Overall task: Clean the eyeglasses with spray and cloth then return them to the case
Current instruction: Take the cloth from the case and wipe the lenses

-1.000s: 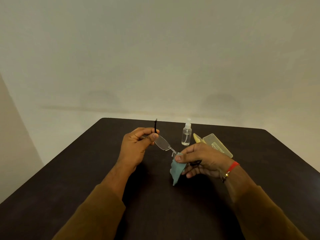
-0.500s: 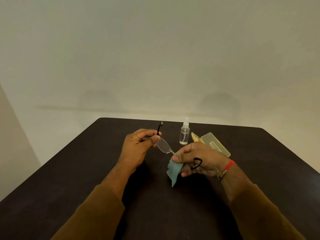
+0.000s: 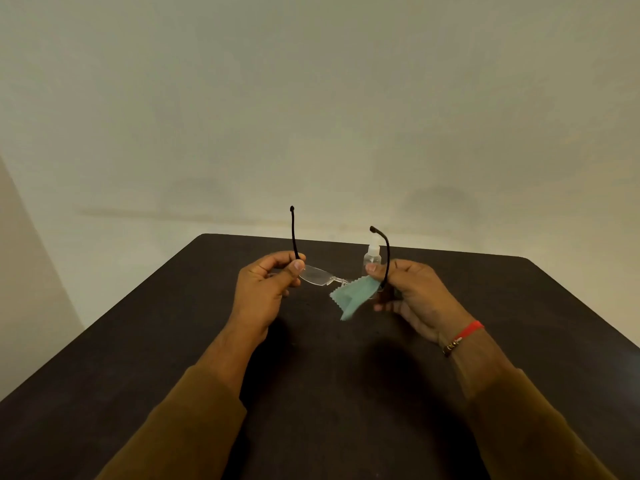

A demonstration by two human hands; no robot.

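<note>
Overall: against half a second earlier, the eyeglasses [image 3: 315, 274] were opened out and held wider between the two hands, above the dark worktop [image 3: 311, 393].
Left hand: the left hand [image 3: 265, 289] pinched the left end of the frame between thumb and forefinger, with the other fingers curled; it had shifted little.
Right hand: the right hand [image 3: 414, 292] had moved right, away from the left one. It gripped the right end of the frame together with the cloth [image 3: 355, 295], thumb on top.
Temples: the left temple [image 3: 293, 233] stood upright above the left hand and showed longer than before. The right temple [image 3: 387, 258], earlier looped below the right hand, rose upright with its tip curving left.
Lenses: the lens nearer the left hand showed clear just right of the left thumb; the other was covered by cloth and fingers.
Cloth: pale teal with a zigzag edge, it spread left and down from the right thumb, where before it had hung more narrowly downward.
Spray bottle: the spray bottle [image 3: 372, 256] stood upright on the far side of the worktop, behind the right temple, in the same place.
Case: seen earlier just right of the bottle, the case did not show; the right hand stood in front of that spot.
Wrist: a red thread band [image 3: 469, 330] circled the right wrist above a brown sleeve [image 3: 540, 427].
</note>
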